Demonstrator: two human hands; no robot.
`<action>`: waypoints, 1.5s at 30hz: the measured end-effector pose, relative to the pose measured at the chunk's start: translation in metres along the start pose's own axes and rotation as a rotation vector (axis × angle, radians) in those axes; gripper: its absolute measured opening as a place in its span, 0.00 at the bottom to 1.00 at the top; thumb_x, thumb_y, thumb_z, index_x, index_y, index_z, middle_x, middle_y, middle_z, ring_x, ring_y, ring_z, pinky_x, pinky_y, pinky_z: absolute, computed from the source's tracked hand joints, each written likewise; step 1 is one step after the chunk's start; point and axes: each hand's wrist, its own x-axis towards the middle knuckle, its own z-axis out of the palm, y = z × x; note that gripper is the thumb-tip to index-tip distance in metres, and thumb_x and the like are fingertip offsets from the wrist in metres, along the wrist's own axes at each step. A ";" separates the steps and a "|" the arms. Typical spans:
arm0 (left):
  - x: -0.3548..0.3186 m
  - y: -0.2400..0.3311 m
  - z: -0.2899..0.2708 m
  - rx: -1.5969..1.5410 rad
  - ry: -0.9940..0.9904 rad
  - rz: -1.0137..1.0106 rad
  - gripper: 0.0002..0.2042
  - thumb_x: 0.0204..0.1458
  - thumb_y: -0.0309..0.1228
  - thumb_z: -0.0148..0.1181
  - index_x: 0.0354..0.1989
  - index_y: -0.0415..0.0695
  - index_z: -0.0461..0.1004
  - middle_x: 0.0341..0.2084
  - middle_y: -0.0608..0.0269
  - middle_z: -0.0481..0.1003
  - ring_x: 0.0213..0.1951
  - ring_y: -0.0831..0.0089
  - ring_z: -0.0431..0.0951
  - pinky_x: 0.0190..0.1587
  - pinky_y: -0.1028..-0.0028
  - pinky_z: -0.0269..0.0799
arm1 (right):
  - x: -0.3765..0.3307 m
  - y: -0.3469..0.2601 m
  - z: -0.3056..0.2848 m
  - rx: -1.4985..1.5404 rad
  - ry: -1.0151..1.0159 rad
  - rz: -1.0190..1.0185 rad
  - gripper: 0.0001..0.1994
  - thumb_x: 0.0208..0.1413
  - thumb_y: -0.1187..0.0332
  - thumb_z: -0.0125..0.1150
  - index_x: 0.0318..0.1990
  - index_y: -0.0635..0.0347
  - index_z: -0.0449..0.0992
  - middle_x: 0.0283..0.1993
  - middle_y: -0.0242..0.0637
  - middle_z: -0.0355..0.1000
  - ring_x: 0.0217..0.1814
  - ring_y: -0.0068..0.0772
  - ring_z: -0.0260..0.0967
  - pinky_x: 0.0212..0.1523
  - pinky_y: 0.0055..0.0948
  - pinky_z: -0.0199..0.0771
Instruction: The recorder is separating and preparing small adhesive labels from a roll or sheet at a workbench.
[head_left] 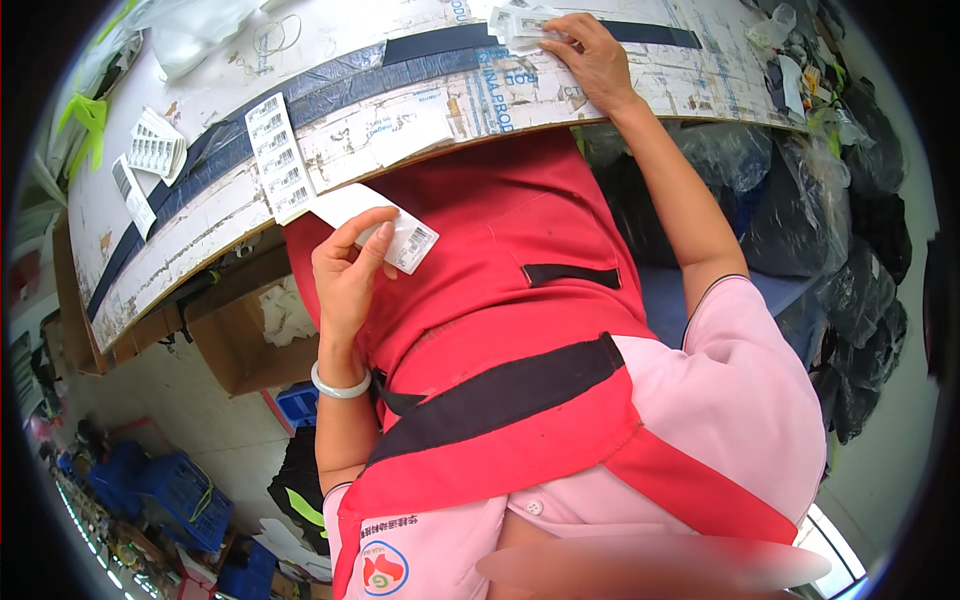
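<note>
Under your right hand (pixel 592 65), a pile (pixel 520 28) of labels is lying, your thumb and fingers resting close together at its edge; whether they're gripping one, the view isn't telling. Your left hand (pixel 345 270) is pinching a strip (pixel 350 200), a barcode showing at its free end! Beyond that hand, a sheet (pixel 281 160) is lying on the table (pixel 180 250), carrying several labels; farther left, a fanned stack (pixel 155 148) and a slip (pixel 134 197) are sitting. You're apparently partway through the labels: plenty are remaining, and nothing is confirming how many are done.
</note>
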 end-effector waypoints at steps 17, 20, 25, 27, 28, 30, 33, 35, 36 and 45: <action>0.001 0.000 0.003 -0.019 0.072 0.049 0.09 0.57 0.24 0.57 0.45 0.37 0.79 0.27 0.64 0.78 0.23 0.82 0.74 0.25 0.83 0.68 | -0.041 -0.167 -0.008 0.856 -0.921 0.318 0.09 0.56 0.68 0.64 0.41 0.64 0.79 0.34 0.28 0.75 0.38 0.17 0.69 0.43 0.19 0.69; 0.005 -0.001 0.005 -0.065 0.138 0.130 0.10 0.58 0.24 0.57 0.45 0.35 0.78 0.29 0.63 0.78 0.26 0.82 0.75 0.29 0.83 0.70 | -0.051 -0.179 0.009 1.016 -0.982 0.528 0.08 0.57 0.68 0.63 0.38 0.65 0.79 0.29 0.26 0.73 0.31 0.14 0.66 0.34 0.17 0.67; -0.008 -0.003 -0.005 -0.045 0.022 0.040 0.10 0.56 0.26 0.60 0.44 0.35 0.79 0.28 0.66 0.78 0.27 0.83 0.75 0.31 0.83 0.71 | -0.059 -0.191 0.017 1.208 -0.893 0.639 0.08 0.58 0.68 0.62 0.37 0.65 0.79 0.29 0.28 0.73 0.31 0.15 0.66 0.33 0.18 0.67; -0.009 -0.009 -0.007 -0.038 0.004 0.016 0.09 0.55 0.26 0.63 0.41 0.34 0.80 0.26 0.68 0.77 0.26 0.83 0.74 0.30 0.83 0.70 | -0.062 -0.196 0.021 1.243 -0.898 0.646 0.08 0.58 0.68 0.62 0.37 0.65 0.79 0.30 0.28 0.73 0.32 0.15 0.67 0.34 0.18 0.68; -0.010 -0.010 -0.007 -0.040 0.008 0.014 0.09 0.55 0.26 0.63 0.41 0.34 0.80 0.26 0.68 0.77 0.26 0.83 0.74 0.30 0.83 0.70 | -0.063 -0.199 0.022 1.171 -0.781 0.594 0.07 0.58 0.69 0.62 0.36 0.65 0.79 0.31 0.29 0.73 0.32 0.16 0.68 0.35 0.19 0.69; -0.010 -0.012 -0.008 -0.042 -0.012 0.000 0.08 0.55 0.26 0.63 0.39 0.34 0.80 0.24 0.68 0.76 0.25 0.83 0.74 0.28 0.83 0.70 | -0.063 -0.200 0.023 1.095 -0.668 0.541 0.06 0.58 0.70 0.62 0.36 0.65 0.79 0.32 0.29 0.74 0.33 0.16 0.68 0.36 0.19 0.70; -0.008 -0.015 -0.005 -0.048 -0.026 -0.027 0.08 0.54 0.27 0.64 0.38 0.34 0.80 0.23 0.68 0.76 0.24 0.83 0.74 0.28 0.83 0.69 | -0.059 -0.192 0.027 0.936 -0.613 0.252 0.05 0.56 0.73 0.61 0.37 0.65 0.78 0.35 0.32 0.76 0.36 0.20 0.71 0.40 0.21 0.72; -0.007 -0.019 -0.007 -0.073 -0.041 -0.027 0.10 0.56 0.30 0.62 0.38 0.34 0.80 0.24 0.67 0.77 0.24 0.83 0.74 0.28 0.82 0.70 | -0.057 -0.191 0.025 0.908 -0.620 0.249 0.05 0.56 0.73 0.61 0.37 0.65 0.78 0.35 0.33 0.76 0.36 0.20 0.71 0.40 0.21 0.72; -0.006 -0.021 -0.008 -0.097 -0.055 -0.026 0.12 0.59 0.33 0.60 0.37 0.35 0.80 0.24 0.66 0.77 0.24 0.82 0.74 0.28 0.82 0.70 | -0.054 -0.191 0.024 0.882 -0.625 0.244 0.05 0.56 0.74 0.61 0.37 0.65 0.78 0.35 0.33 0.76 0.36 0.21 0.71 0.40 0.21 0.72; -0.004 -0.027 -0.009 -0.018 -0.029 0.011 0.22 0.64 0.43 0.50 0.35 0.34 0.81 0.29 0.62 0.80 0.31 0.80 0.75 0.35 0.80 0.69 | 0.013 -0.151 0.018 0.790 -0.573 0.624 0.09 0.61 0.71 0.55 0.46 0.63 0.74 0.36 0.34 0.73 0.38 0.26 0.70 0.38 0.27 0.71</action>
